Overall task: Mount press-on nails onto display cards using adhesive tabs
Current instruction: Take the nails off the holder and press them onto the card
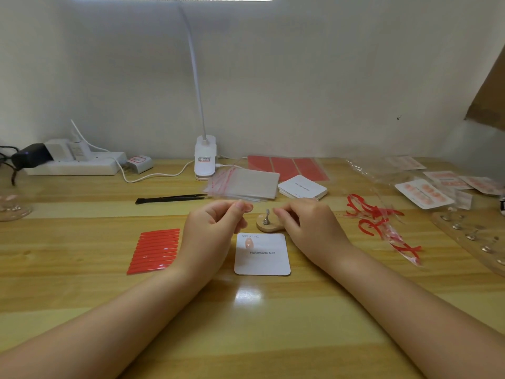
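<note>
One nail (248,242) sat stuck on the card (262,254) between both wrists. The left hand (216,224) and right hand (306,222) were curled, fingertips pinched — on what, I couldn't tell — probably a tab.

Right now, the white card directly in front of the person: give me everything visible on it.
The display card is a white square with rounded corners, apparently matte cardstock, lying flat on the wooden table between the two forearms. "Handmade Nail" is printed across its middle, with small unreadable print along the top edge. One pale pink press-on nail sits in its upper left corner; the rest is bare. A small wooden stand lies just beyond its top edge. Neither hand touches it.
</note>
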`<state>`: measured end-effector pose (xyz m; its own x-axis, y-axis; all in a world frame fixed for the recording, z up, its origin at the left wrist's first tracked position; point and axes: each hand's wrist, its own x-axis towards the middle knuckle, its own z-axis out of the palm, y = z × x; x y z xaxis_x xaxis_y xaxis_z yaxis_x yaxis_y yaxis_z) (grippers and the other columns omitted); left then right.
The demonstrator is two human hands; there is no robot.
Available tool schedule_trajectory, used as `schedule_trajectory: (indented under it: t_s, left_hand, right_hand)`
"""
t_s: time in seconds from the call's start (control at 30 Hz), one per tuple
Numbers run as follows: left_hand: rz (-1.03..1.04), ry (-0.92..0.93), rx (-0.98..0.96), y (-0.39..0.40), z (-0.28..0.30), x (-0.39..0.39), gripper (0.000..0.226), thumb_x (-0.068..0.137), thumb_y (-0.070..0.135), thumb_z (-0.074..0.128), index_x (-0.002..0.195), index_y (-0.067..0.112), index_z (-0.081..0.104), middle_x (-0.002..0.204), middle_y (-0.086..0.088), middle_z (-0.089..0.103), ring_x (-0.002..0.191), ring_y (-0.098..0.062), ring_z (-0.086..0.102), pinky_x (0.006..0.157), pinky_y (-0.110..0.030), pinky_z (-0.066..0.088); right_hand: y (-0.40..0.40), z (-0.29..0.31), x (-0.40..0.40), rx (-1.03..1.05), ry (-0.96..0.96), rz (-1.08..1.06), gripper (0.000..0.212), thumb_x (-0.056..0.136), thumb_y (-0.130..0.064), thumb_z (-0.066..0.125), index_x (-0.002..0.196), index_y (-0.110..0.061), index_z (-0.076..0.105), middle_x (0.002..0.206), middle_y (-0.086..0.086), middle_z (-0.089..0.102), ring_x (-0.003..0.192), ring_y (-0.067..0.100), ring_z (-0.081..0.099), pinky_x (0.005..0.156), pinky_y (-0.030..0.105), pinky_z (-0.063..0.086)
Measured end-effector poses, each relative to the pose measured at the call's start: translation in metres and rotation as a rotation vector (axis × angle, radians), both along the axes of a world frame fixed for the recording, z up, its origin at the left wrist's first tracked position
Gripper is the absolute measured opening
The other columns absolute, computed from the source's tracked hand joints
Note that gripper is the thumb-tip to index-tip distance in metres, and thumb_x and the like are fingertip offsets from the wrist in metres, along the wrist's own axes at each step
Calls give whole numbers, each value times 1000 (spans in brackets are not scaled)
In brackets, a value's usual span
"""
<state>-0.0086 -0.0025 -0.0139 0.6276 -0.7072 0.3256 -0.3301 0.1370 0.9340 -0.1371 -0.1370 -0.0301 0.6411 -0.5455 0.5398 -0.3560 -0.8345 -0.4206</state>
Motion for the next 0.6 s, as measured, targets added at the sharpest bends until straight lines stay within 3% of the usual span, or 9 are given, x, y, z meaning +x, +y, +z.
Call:
schedule_trajectory:
  t_s: [0.27,0.43,0.6]
  left_hand:
    - [-16,-1,6,-2,-1,-1,18,93,21,60,83,22,75,57,13,62,59,3,55,60,-6,42]
    - [-13,-1,14,-2,-1,-1,17,93,21,60,84,20,75,55,14,61,58,4,55,59,-5,41]
    - [-5,10,19,-3,-1,-2,17,93,19,61,86,16,76,53,14,60,56,4,53,57,-5,40]
  right_hand:
    - [-2,1,0,157,-112,21,21,94,-21,62,84,-7,74,67,-8,61,60,-2,51,69,21,33]
    - [-2,1,-1,96,-39,-78,24,96,-30,59,87,-16,76,72,-6,69,70,16,62,77,24,35]
    - [2,0,2,-166,194,-188,32,100,-33,43,93,-15,69,83,3,69,80,26,62,63,32,46]
